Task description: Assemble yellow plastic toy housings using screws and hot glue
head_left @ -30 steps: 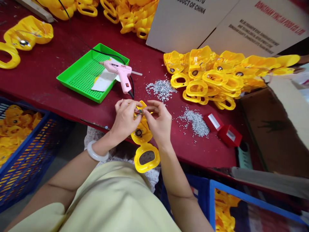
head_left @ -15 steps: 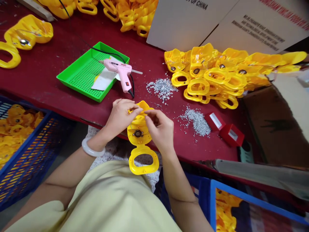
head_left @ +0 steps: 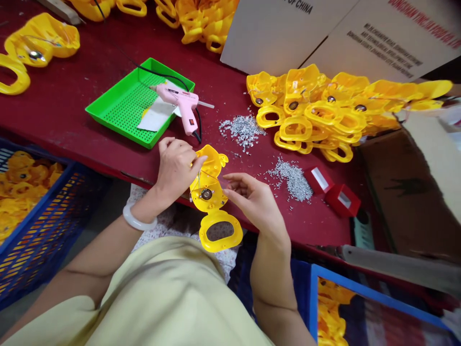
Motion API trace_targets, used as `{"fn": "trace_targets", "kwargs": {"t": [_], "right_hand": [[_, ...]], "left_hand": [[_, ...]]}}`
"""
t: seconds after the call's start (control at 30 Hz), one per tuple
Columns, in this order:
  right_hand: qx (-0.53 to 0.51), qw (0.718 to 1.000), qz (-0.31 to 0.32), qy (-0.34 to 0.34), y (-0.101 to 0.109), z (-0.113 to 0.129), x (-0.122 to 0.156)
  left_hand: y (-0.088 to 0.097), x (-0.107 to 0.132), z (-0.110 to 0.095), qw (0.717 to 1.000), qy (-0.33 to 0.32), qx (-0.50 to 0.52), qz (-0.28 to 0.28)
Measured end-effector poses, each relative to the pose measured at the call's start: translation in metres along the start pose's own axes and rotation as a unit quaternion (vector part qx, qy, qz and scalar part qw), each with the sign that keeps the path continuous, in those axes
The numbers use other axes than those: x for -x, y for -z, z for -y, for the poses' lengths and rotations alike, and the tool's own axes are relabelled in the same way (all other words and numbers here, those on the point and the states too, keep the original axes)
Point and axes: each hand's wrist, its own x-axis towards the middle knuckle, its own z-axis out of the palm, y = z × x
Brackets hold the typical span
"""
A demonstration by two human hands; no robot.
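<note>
Pinching a yellow plastic casing [head_left: 208, 181] in the left hand [head_left: 175, 169], right hand [head_left: 255, 203] spread just beside

A dark red worktop [head_left: 223, 96] runs across the view, scattered with parts. A green perforated plastic tray [head_left: 115, 108] sits on it, holding a pink hot glue gun [head_left: 180, 102] on white paper, with a black cord trailing over the tray's rim. Two loose heaps of small silver metal bits [head_left: 242, 130] lie mid-worktop, and a second heap [head_left: 293, 181] sits nearer the front edge, just beside two small red boxes [head_left: 331, 192]. Yellow plastic pieces [head_left: 317, 115] are piled at the right and far side, with another [head_left: 39, 43] at the left.
</note>
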Motion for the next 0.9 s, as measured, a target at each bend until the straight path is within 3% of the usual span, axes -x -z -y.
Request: {"fn": "trace_targets", "kwargs": {"t": [0.2,0.33,0.47,0.63,0.73,0.83,0.9], "right_hand": [[0.021,0.997,-0.078,-0.011,0.001,-0.003,0.008],[-0.010,0.998,-0.065,-0.023,-0.007,0.002,0.015],[-0.043,0.998,-0.051,-0.022,-0.013,0.006,0.023],[-0.055,0.998,-0.020,-0.022,-0.027,0.009,0.027],[0.016,0.999,0.027,0.029,-0.038,0.012,0.029],[0.143,0.976,0.081,0.140,-0.038,0.017,0.043],[0.167,0.968,0.033,0.185,-0.026,0.021,0.062]], "left_hand": [[0.007,0.007,0.004,1.000,-0.001,0.018,0.011],[0.016,0.013,0.003,0.998,0.002,0.053,0.020],[0.025,0.018,-0.001,0.997,0.016,0.077,-0.021],[0.025,0.025,-0.005,0.999,-0.007,0.048,-0.018],[0.020,0.025,-0.007,0.999,-0.016,0.034,-0.016],[0.013,0.023,-0.008,0.999,-0.018,0.035,-0.023],[0.008,0.019,-0.010,0.999,-0.026,0.034,-0.025]]}}
